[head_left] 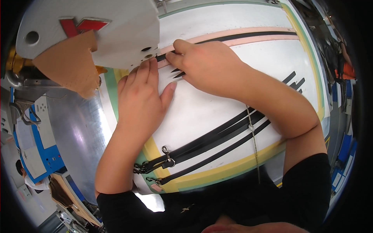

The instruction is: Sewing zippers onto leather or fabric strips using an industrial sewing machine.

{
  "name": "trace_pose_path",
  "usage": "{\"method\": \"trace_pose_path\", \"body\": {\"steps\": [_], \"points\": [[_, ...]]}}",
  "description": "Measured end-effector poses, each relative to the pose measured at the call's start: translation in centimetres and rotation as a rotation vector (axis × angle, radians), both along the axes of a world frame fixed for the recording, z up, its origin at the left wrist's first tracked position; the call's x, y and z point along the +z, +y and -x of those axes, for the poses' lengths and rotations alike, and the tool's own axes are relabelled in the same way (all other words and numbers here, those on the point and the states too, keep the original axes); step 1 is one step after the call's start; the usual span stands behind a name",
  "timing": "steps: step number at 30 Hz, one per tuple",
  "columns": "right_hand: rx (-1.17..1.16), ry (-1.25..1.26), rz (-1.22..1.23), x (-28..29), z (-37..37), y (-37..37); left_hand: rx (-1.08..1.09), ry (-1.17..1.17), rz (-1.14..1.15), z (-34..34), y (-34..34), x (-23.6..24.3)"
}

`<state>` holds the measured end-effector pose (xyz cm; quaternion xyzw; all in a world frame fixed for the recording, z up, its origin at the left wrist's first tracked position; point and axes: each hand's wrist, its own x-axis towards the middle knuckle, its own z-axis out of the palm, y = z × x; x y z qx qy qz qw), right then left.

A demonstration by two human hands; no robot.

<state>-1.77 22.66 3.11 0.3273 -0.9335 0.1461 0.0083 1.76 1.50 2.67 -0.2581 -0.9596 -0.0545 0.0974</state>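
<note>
A long black strap (pixel 248 37) lies between two pink strips (pixel 272 30) on the white work board (pixel 217 105). Its near end is pinched between the thumb and fingers of my right hand (pixel 210 66), close to the machine head. My left hand (pixel 140 91) lies flat, fingers stretched out, with its fingertips at the strap's left end beside the machine. Two pointed black strap tips (pixel 178 73) stick out below my right hand; the rest of them is hidden. Lower on the board rests a bundle of black straps (pixel 217 134), with metal swivel clips (pixel 167 155) at the left end.
A white machine head (pixel 128 27) with a brown patch (pixel 70 62) overhangs the upper left. A knotted cord (pixel 253 136) crosses the strap bundle. Yellow and green tape (pixel 311 58) edges the board. A shiny metal surface (pixel 79 128) lies to the left; another person (pixel 33 180) is beyond.
</note>
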Motion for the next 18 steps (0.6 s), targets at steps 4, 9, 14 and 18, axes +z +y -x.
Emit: {"method": "trace_pose_path", "body": {"steps": [4, 9, 14, 18], "points": [[0.003, 0.041, 0.005, 0.13, -0.14, -0.42, -0.007, 0.004, -0.027, -0.08, -0.37, 0.09], [-0.002, 0.059, -0.004, -0.11, -0.03, -0.25, -0.006, 0.003, -0.007, -0.09, -0.18, 0.12], [0.017, 0.078, 0.026, -0.22, 0.02, -0.15, -0.007, 0.015, -0.009, -0.12, -0.19, 0.02], [0.036, 0.097, 0.034, -0.54, 0.01, -0.24, -0.009, 0.007, -0.004, -0.08, -0.1, 0.13]]}}
